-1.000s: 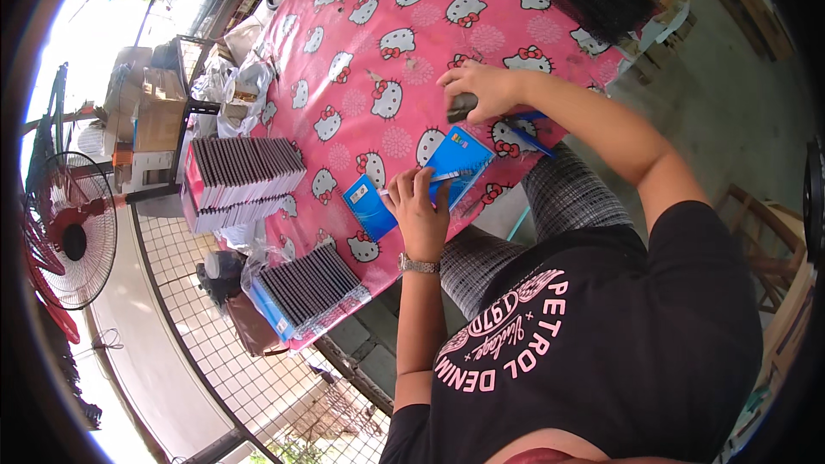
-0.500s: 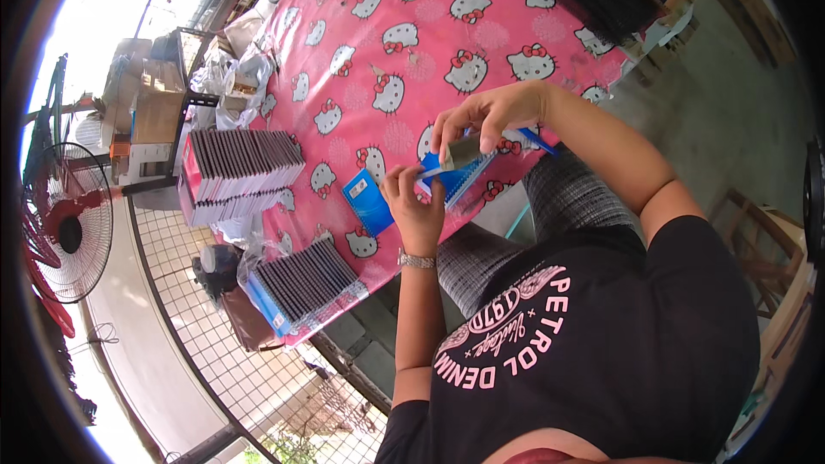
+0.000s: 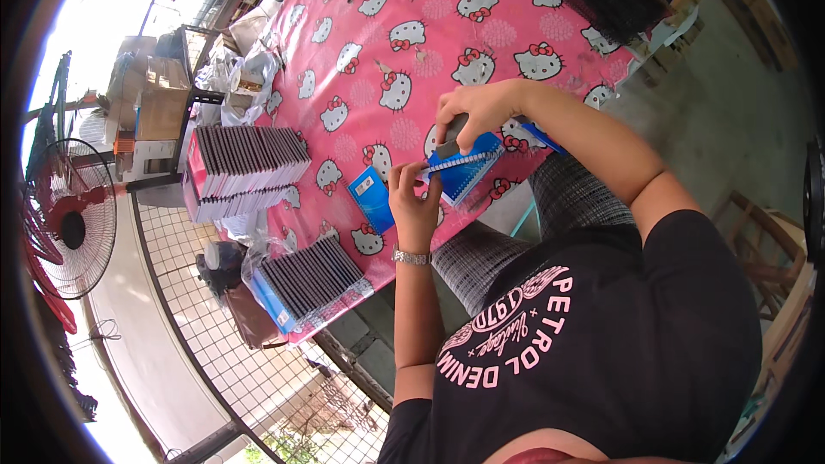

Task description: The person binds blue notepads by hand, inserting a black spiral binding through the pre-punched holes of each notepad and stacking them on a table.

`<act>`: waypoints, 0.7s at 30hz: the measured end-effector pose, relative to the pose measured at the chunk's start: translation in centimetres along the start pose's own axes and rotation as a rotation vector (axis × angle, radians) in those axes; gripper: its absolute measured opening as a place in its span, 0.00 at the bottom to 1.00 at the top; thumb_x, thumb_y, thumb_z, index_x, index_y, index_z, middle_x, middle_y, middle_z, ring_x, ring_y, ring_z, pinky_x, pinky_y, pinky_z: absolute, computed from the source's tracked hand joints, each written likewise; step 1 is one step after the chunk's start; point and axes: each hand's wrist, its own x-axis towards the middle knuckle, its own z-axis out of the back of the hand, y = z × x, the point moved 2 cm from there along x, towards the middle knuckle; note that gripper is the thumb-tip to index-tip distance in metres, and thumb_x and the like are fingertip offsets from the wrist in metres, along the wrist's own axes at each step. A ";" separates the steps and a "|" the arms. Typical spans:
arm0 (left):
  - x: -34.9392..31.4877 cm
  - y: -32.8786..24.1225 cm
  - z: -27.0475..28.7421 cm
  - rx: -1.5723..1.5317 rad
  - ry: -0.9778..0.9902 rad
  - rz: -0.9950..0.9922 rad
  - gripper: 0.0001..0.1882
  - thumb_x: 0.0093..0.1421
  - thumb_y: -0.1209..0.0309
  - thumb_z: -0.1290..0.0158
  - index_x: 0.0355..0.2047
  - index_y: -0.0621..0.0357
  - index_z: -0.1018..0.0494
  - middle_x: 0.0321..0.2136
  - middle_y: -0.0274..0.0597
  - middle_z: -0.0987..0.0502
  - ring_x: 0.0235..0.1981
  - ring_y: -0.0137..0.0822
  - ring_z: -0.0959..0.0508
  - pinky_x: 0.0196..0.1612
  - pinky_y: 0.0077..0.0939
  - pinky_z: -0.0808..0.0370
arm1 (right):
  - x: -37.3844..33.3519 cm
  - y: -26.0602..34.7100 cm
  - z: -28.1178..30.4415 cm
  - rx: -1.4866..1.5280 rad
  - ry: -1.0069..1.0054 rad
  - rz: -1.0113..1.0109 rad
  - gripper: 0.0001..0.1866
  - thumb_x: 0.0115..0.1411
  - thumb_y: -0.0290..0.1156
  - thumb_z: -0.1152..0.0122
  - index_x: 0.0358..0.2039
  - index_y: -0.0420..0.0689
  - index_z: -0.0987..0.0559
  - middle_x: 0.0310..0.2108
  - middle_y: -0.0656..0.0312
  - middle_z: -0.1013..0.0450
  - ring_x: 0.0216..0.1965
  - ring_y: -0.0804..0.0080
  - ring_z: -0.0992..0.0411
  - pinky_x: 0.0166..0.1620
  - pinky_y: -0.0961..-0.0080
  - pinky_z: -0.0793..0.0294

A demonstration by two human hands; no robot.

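Right hand (image 3: 481,110) arched, grip round dark block (image 3: 448,149); left hand (image 3: 414,211) pinched on white strip (image 3: 462,161)

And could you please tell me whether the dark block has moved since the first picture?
Yes: against the pink tablecloth, the dark block has moved toward the left hand.

A blue spiral notebook (image 3: 457,186) lies slanted on the table, its toothed-looking binding edge facing about 5 o'clock. A slim white strip (image 3: 466,160) with dark, evenly spaced marks crosses over it, running from 9 toward 2 o'clock. Above the strip, at the notebook's 11 o'clock, a dark grey-brown block (image 3: 448,150) is held tilted. Another blue notebook (image 3: 372,202) lies closed between 8 and 9 o'clock.
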 end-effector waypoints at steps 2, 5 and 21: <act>0.0 0.0 0.1 -0.014 0.002 -0.015 0.14 0.53 0.80 0.39 0.41 0.62 0.26 0.38 0.44 0.26 0.35 0.37 0.22 0.37 0.26 0.22 | 0.5 0.1 -0.8 0.470 0.204 0.213 0.28 0.45 0.37 0.31 0.51 0.48 0.20 0.51 0.62 0.32 0.54 0.69 0.33 0.54 0.71 0.33; 0.5 0.2 0.0 -0.029 0.011 -0.049 0.16 0.53 0.81 0.39 0.43 0.63 0.27 0.38 0.45 0.26 0.35 0.36 0.21 0.37 0.26 0.21 | 0.5 0.0 -0.5 0.433 0.173 0.162 0.29 0.45 0.38 0.29 0.51 0.49 0.20 0.52 0.63 0.32 0.53 0.70 0.33 0.54 0.71 0.34; -0.1 1.5 0.0 -0.274 -0.019 0.174 0.12 0.58 0.81 0.41 0.42 0.65 0.27 0.34 0.41 0.23 0.34 0.30 0.19 0.36 0.24 0.22 | -1.7 -4.2 2.5 -0.606 -0.515 -0.258 0.34 0.46 0.42 0.29 0.57 0.53 0.25 0.59 0.58 0.32 0.63 0.53 0.40 0.61 0.54 0.39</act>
